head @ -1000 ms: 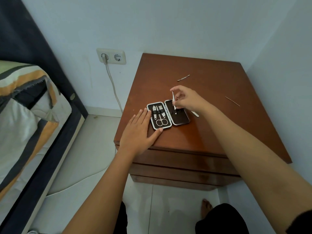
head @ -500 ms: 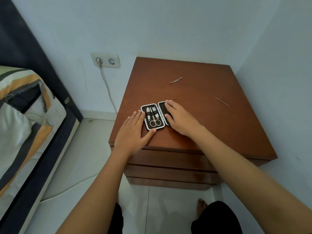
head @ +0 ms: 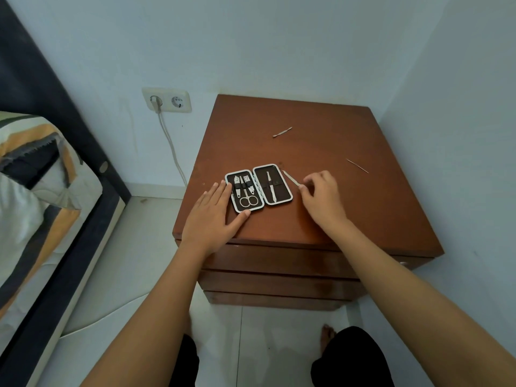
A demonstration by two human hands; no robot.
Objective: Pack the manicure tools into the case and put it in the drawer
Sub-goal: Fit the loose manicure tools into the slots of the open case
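Observation:
The small manicure case [head: 258, 186] lies open and flat on the brown nightstand [head: 349, 208]. Its left half holds scissors and two other tools; its right half holds one slim tool under a strap. My left hand [head: 213, 216] lies flat on the nightstand, fingertips against the case's left edge and thumb at its front corner. My right hand [head: 321, 196] sits just right of the case, fingertips pinching the end of a thin metal tool [head: 290, 178] that lies on the wood. Two more tools lie loose: a cuticle pusher [head: 282, 131] farther back and a thin needle-like tool [head: 357, 165] to the right.
Closed drawer fronts [head: 279, 263] stack below the nightstand top. A bed [head: 36, 191] with a striped cover stands at the left. A wall socket [head: 167, 100] with a plugged cable is behind. Walls close in at the back and right.
My right hand left the case's right half, where a slim tool now sits under the strap, and moved right onto a thin tool beside the case. My left hand stayed put.

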